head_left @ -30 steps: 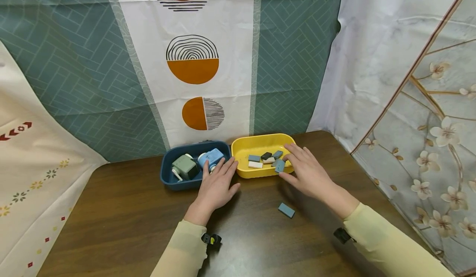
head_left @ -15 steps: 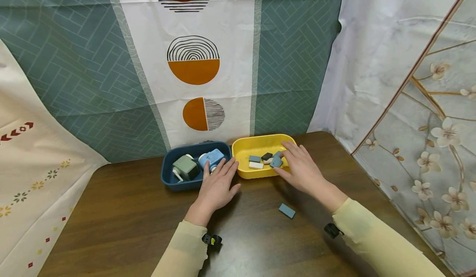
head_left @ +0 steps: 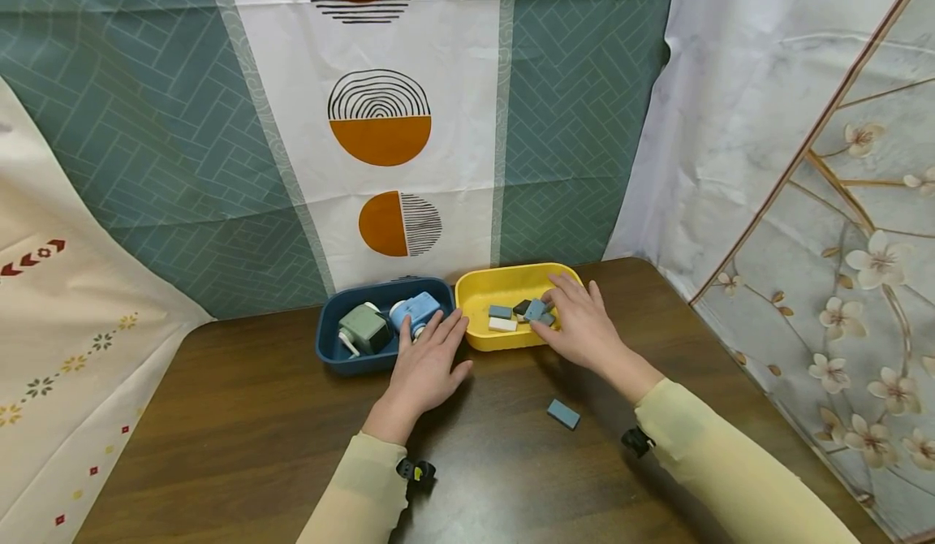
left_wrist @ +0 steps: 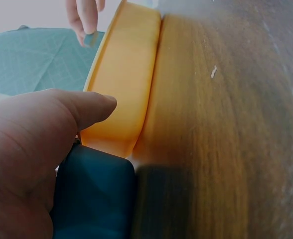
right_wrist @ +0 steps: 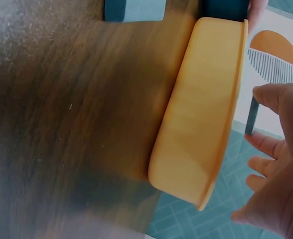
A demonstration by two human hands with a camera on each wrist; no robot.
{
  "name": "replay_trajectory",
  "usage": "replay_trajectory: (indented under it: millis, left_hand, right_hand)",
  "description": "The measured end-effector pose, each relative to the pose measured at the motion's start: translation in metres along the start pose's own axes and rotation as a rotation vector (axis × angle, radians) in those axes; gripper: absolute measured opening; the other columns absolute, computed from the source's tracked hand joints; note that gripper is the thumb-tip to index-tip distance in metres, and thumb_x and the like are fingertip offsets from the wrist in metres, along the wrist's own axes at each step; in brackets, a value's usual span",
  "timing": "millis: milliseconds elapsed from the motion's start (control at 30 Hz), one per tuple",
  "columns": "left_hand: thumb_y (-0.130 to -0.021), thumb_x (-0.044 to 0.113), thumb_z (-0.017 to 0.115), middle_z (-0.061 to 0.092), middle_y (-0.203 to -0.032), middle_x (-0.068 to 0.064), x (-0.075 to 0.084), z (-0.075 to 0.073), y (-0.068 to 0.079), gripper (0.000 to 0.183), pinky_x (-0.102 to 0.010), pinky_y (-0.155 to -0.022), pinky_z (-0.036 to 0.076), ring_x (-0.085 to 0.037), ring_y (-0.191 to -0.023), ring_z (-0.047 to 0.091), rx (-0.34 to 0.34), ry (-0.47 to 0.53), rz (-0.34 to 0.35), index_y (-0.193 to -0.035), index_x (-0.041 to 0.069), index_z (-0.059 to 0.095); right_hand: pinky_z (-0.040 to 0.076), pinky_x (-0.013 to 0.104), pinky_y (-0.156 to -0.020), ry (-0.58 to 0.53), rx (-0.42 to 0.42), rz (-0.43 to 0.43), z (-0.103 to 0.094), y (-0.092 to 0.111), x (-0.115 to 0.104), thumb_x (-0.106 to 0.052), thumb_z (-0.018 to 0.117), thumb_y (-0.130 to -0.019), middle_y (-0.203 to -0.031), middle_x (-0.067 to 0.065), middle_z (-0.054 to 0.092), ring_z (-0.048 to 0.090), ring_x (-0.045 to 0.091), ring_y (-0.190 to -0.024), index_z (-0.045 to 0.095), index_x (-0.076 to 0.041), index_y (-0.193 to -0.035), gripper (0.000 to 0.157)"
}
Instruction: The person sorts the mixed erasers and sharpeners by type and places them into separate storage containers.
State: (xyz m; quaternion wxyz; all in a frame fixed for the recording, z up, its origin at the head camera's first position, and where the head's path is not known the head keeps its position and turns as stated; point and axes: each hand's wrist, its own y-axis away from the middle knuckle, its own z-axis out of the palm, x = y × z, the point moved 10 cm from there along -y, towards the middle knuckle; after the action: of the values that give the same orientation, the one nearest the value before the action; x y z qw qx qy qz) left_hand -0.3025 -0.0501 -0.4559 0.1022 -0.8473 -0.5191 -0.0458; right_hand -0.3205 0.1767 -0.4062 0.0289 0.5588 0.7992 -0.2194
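My right hand pinches a flat blue-grey block between thumb and fingertip, above the yellow tray. In the right wrist view the pinched block stands on end over the rim. Below it in the tray lie several small blocks: blue-grey, dark, and a white block. My left hand lies with fingers extended over the place where the yellow tray meets the dark blue tray; its thumb extends beside the yellow wall. Another blue-grey block lies on the table.
Inside the dark blue tray sit a green boxy toy with a white stick-like part and a light blue toy. Patterned cloths hang behind and beside the brown table. Both wrists wear small black cameras.
My right hand has moved left over the yellow tray, carrying the pinched block, whose tilt has changed. My left hand and the block on the table have stayed in place.
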Motion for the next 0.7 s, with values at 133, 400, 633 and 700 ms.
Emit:
replay_trajectory:
  millis: [133, 400, 633, 700]
  left_hand:
    - [-0.107, 0.048, 0.072, 0.028, -0.182, 0.002, -0.001, 0.000, 0.000, 0.079, -0.072, -0.130, -0.006, -0.030, -0.168, 0.024, 0.003, 0.000, 0.000, -0.173, 0.020, 0.039]
    - [-0.107, 0.049, 0.071, 0.028, -0.182, 0.002, -0.002, 0.002, -0.001, 0.079, -0.072, -0.130, -0.004, -0.031, -0.167, 0.024, 0.008, -0.003, 0.007, -0.174, 0.020, 0.039]
    - [-0.107, 0.049, 0.072, 0.029, -0.181, 0.001, -0.002, 0.001, -0.002, 0.079, -0.072, -0.130, -0.005, -0.032, -0.167, 0.025, 0.010, 0.005, 0.009, -0.173, 0.020, 0.040]
    - [-0.107, 0.049, 0.072, 0.029, -0.181, 0.001, -0.002, 0.001, -0.001, 0.079, -0.072, -0.130, -0.005, -0.032, -0.167, 0.025, 0.012, 0.005, 0.010, -0.173, 0.019, 0.040]
  right_hand:
    - [0.011, 0.078, -0.127, 0.005, -0.003, 0.025, 0.006, -0.004, 0.006, -0.040, 0.076, -0.103, -0.171, 0.021, 0.042, 0.029, 0.041, -0.163, 0.071, -0.001, -0.126, 0.045]
    - [0.013, 0.077, -0.127, 0.004, -0.015, 0.043, 0.014, -0.010, 0.011, -0.040, 0.076, -0.104, -0.172, 0.021, 0.042, 0.027, 0.041, -0.164, 0.072, -0.001, -0.126, 0.045]
    - [0.014, 0.077, -0.127, 0.009, -0.022, 0.053, 0.019, -0.015, 0.012, -0.041, 0.077, -0.104, -0.172, 0.022, 0.041, 0.030, 0.039, -0.163, 0.070, -0.001, -0.129, 0.048]
    - [0.013, 0.077, -0.128, -0.004, -0.024, 0.056, 0.021, -0.016, 0.013, -0.041, 0.077, -0.104, -0.173, 0.023, 0.040, 0.030, 0.039, -0.163, 0.069, -0.001, -0.130, 0.049]
